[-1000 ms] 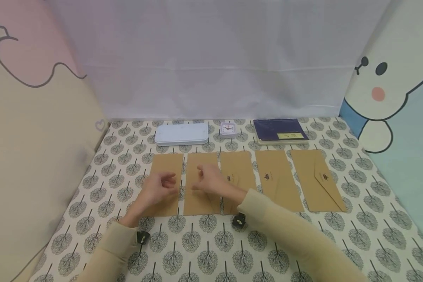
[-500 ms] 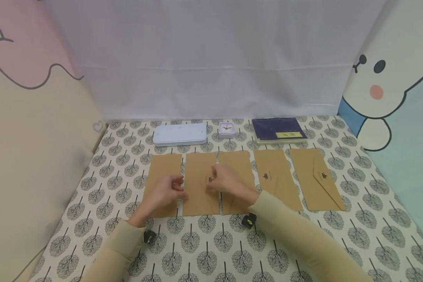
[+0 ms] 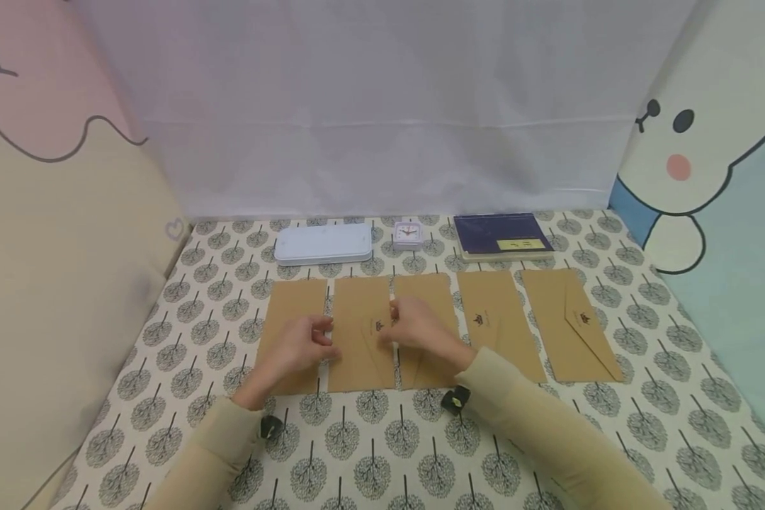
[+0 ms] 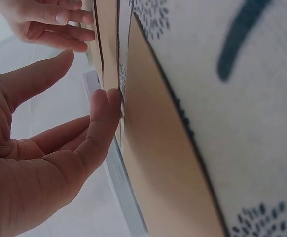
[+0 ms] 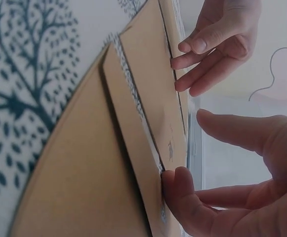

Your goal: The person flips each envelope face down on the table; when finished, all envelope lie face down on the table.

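envelope point(image 3: 358, 340) second from left lies flat between left grip point(image 3: 296, 346) and right grip point(image 3: 418, 328), both loosely spread.

The head view looks forward and down from farthest off, across the envelopes point(image 3: 497, 304) to the curtain point(image 3: 382, 120). The left wrist view, close and tipped sideways, looks past the left hand point(image 3: 296, 346) toward the right hand point(image 3: 417, 326); the right wrist view, also tipped and close, mirrors it. All share both hands and envelopes.
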The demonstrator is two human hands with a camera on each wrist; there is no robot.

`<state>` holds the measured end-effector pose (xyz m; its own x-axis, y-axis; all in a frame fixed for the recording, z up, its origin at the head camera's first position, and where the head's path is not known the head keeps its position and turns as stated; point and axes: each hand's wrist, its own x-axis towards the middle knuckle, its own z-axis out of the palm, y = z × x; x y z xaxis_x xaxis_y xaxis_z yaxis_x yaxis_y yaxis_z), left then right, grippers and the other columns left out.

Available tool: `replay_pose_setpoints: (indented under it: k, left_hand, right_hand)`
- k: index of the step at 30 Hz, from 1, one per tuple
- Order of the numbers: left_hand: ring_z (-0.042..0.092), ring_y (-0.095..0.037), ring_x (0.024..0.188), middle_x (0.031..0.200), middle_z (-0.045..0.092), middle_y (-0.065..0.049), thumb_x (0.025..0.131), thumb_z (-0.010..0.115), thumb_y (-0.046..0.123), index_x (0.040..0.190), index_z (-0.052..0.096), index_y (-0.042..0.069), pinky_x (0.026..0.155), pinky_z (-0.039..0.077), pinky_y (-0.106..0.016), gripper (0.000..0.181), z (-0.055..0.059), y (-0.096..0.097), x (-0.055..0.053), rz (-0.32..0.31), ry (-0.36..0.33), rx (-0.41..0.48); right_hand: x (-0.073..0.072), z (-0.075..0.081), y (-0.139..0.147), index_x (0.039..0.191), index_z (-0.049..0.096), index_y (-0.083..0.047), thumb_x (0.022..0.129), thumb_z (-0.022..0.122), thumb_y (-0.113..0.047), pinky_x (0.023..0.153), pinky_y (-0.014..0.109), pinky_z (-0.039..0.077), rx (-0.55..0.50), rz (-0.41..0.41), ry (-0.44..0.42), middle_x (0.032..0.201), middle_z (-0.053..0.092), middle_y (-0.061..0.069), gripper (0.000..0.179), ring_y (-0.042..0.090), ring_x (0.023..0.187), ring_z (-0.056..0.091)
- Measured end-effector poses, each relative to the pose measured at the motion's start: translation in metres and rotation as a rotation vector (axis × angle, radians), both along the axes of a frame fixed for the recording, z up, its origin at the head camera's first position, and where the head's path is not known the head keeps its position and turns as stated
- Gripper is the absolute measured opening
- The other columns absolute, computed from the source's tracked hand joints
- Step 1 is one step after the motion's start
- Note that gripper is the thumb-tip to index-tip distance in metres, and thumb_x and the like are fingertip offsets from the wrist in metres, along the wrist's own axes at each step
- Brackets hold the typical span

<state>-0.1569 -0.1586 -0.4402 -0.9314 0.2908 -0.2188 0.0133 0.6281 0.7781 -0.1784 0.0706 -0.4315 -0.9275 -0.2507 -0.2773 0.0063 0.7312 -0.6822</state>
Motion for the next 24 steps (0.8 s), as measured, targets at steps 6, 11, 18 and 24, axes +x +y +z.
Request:
replay_pose_setpoints:
  k: [6, 11, 18, 24]
  left_hand:
    - [0.065, -0.02, 0.088, 0.12, 0.06, -0.02, 0.075, 0.078, 0.003, 0.13, 0.051, -0.009, 0.071, 0.054, -0.029, 0.063, -0.0001, 0.0018, -0.0015, -0.01, 0.011, -0.016]
    - [0.065, -0.019, 0.086, 0.121, 0.059, -0.02, 0.074, 0.079, 0.003, 0.131, 0.05, -0.008, 0.069, 0.054, -0.029, 0.065, -0.0011, 0.0033, -0.0013, 0.016, 0.017, -0.047]
    - [0.063, -0.017, 0.086, 0.121, 0.06, -0.016, 0.074, 0.08, 0.005, 0.131, 0.052, -0.004, 0.07, 0.054, -0.027, 0.064, -0.0021, 0.0064, -0.0016, 0.038, 0.03, -0.104]
    - [0.064, -0.016, 0.084, 0.122, 0.06, -0.016, 0.072, 0.079, 0.003, 0.13, 0.053, -0.005, 0.067, 0.054, -0.027, 0.064, -0.004, 0.0068, -0.002, 0.037, 0.039, -0.083]
  right_hand:
    - [-0.0026, 0.0001, -0.001, 0.074, 0.052, -0.005, 0.068, 0.086, -0.026, 0.048, 0.024, 0.032, 0.02, -0.035, -0.008, 0.065, 0.044, -0.001, 0.041, 0.012, 0.057, 0.039]
    - [-0.002, 0.0009, -0.0022, 0.064, 0.039, -0.008, 0.069, 0.086, -0.026, 0.042, 0.023, 0.022, -0.003, -0.024, -0.015, 0.053, 0.028, -0.004, 0.05, 0.01, 0.047, 0.027]
    - [-0.0006, -0.0018, -0.004, 0.064, 0.038, -0.009, 0.069, 0.086, -0.022, 0.041, 0.023, 0.022, -0.037, -0.049, -0.007, 0.053, 0.029, -0.004, 0.049, 0.01, 0.046, 0.027]
    - [-0.0026, -0.0059, -0.0012, 0.073, 0.047, -0.003, 0.071, 0.083, -0.014, 0.045, 0.025, 0.025, -0.046, -0.028, 0.013, 0.056, 0.034, -0.003, 0.038, 0.011, 0.049, 0.031]
